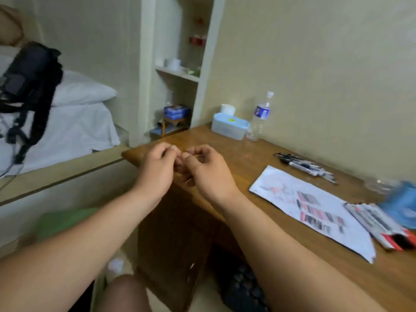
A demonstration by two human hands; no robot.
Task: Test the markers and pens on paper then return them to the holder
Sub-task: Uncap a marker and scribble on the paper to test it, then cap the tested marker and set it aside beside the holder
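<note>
Farthest left lies a bed (74, 131) with white sheets, a pillow (83, 88) and a black bag (29, 82) with straps, none of it part of the job; beyond it a wall niche with shelves (177, 74) holds small blurred items. Next come the hands, raised together over the near-left corner of the wooden worktop (236, 158): the left hand (155, 170) and the right hand (207, 174) are both curled, fingertips meeting, and whether they pinch something small between them I cannot tell (no pen or marker shows in either). Behind them on the worktop stand a pale lidded box (229, 127) and a clear water bottle (261, 115), close to the wall. Further right the paper (315, 210) lies flat and already carries red and black scribbles and blocks, so testing looks well under way or finished. A loose cluster of pens (306, 167) rests beyond the paper, near the wall, and a bundle of markers (378, 221) lies at the paper's right edge, touching or just beside it. A blue object (400, 203) at the far right is too blurred to name; it may be the holder, though I cannot say. As I judge it, returning the pens and markers is still to do, since all visible ones lie loose on the worktop.
</note>
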